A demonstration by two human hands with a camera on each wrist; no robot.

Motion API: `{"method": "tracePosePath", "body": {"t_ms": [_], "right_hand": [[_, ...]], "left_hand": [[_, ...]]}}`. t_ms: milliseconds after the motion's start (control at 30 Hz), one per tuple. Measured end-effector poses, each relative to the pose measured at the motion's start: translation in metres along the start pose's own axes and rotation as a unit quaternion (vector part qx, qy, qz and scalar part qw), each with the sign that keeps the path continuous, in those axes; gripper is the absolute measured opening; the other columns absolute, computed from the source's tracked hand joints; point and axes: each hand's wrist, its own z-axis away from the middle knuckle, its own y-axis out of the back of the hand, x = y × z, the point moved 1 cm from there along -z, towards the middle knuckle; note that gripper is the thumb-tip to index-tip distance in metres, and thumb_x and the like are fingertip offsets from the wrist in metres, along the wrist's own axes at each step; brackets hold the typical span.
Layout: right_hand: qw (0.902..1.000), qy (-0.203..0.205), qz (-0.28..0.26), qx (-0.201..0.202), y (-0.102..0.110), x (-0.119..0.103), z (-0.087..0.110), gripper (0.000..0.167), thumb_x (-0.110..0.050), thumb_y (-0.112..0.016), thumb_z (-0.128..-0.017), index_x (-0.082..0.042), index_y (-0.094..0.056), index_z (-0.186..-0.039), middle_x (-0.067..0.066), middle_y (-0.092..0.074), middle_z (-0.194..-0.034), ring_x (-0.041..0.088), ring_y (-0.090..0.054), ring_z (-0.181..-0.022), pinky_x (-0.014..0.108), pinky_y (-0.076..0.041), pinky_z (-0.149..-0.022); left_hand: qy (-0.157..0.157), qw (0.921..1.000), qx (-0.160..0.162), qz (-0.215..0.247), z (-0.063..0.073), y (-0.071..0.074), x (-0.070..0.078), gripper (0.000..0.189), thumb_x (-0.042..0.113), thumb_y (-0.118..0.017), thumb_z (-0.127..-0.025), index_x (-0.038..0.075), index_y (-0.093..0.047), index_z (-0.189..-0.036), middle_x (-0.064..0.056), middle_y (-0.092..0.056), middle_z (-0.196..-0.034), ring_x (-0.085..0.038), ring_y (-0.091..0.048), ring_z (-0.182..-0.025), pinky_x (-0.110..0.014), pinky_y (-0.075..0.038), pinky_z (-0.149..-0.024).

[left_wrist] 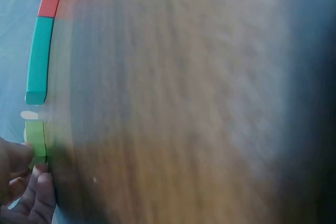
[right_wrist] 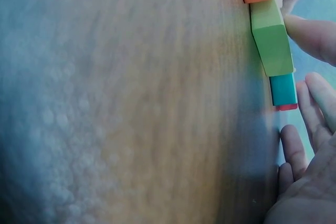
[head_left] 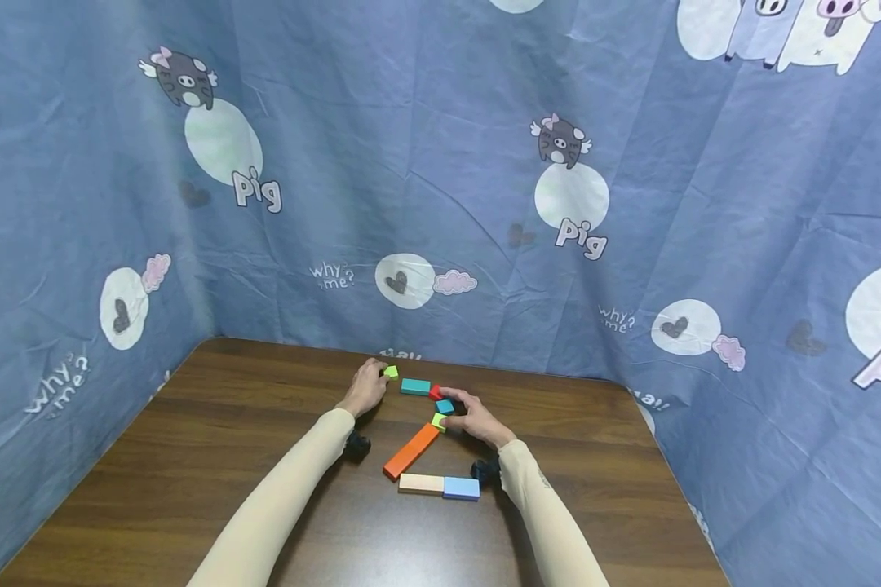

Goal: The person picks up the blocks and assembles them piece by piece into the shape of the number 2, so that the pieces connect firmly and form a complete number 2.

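Observation:
At the far side of the table, my left hand pinches a small yellow-green block between thumb and fingers. In the left wrist view that green block stands just apart from the end of a teal block. My right hand spans a bend in the row, its thumb at a second yellow-green block and its fingers reaching toward a red block. Between those two lies a small blue block. A long orange piece runs from the second green block toward the front.
A beige block and a light blue block lie end to end nearer the front. All rest on a brown wooden table. A blue patterned cloth hangs behind and at the sides of the table.

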Motion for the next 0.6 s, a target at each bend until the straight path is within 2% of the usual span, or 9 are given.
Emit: {"method": "tracePosePath", "body": {"t_ms": [67, 300, 500, 600], "right_hand": [[1.0, -0.001, 0.001, 0.008, -0.002, 0.008, -0.003, 0.066, -0.009, -0.071, -0.086, -0.003, -0.04, -0.144, 0.018, -0.038, -0.15, 0.038, -0.03, -0.139, 0.058, -0.02, -0.111], [0.9997, -0.003, 0.005, 0.025, -0.004, 0.008, -0.002, 0.063, -0.01, -0.072, -0.084, -0.007, -0.046, -0.141, 0.016, -0.044, -0.146, 0.035, -0.036, -0.134, 0.056, -0.025, -0.109], [0.9997, -0.009, -0.008, 0.02, -0.003, 0.007, -0.001, 0.064, -0.01, -0.072, -0.084, -0.008, -0.045, -0.142, 0.015, -0.041, -0.147, 0.035, -0.034, -0.136, 0.056, -0.023, -0.111], [0.9998, -0.009, -0.011, 0.014, -0.002, 0.007, -0.001, 0.066, -0.009, -0.072, -0.085, -0.006, -0.042, -0.143, 0.018, -0.039, -0.149, 0.038, -0.031, -0.137, 0.058, -0.021, -0.111]], "left_hand": [[-0.006, 1.0, -0.005, 0.001, 0.001, 0.001, -0.001, 0.034, 0.004, -0.051, -0.097, -0.008, -0.054, -0.128, -0.023, -0.054, -0.123, -0.036, -0.057, -0.109, -0.048, -0.047, -0.09], [-0.02, 0.9994, -0.029, 0.0, 0.002, 0.008, -0.007, 0.033, 0.006, -0.053, -0.096, -0.008, -0.055, -0.127, -0.023, -0.055, -0.124, -0.037, -0.054, -0.115, -0.05, -0.044, -0.095], [-0.022, 0.9989, -0.041, 0.004, 0.005, 0.01, -0.011, 0.033, 0.009, -0.054, -0.097, -0.004, -0.057, -0.127, -0.022, -0.055, -0.129, -0.037, -0.051, -0.122, -0.051, -0.04, -0.101], [-0.03, 0.9986, -0.043, 0.001, 0.007, 0.01, -0.013, 0.032, 0.009, -0.055, -0.096, -0.002, -0.058, -0.126, -0.02, -0.056, -0.128, -0.036, -0.053, -0.12, -0.051, -0.042, -0.099]]}}
